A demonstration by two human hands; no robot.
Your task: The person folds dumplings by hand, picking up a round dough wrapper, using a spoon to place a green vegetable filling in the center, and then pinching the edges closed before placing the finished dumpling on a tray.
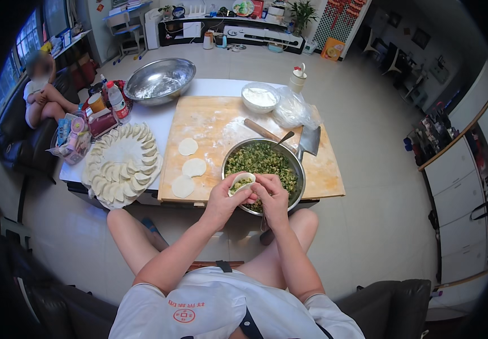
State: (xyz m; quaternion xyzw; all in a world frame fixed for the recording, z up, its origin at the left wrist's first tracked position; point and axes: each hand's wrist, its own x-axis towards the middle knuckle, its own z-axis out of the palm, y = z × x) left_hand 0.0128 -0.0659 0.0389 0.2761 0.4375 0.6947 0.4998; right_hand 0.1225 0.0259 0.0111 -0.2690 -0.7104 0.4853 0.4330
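A dumpling wrapper with green filling (241,184) is folded between my two hands, its top edge still parted. My left hand (227,197) holds its left side, and my right hand (272,195) pinches its right side. Both are over the near rim of a steel bowl of chopped green filling (261,159), from which a spoon handle (286,137) sticks out. Three round wrappers (194,168) lie on the floured wooden board (210,123). Left of the board, rows of folded dumplings (119,173) rest on a round, floured base.
Behind the filling bowl lie a rolling pin (263,129) and a broad metal blade (310,140). Beyond are a bowl of flour (260,98), a plastic bag (293,108) and a large steel basin (159,81). A bottle (117,101) stands at left; a person (42,91) sits on a sofa.
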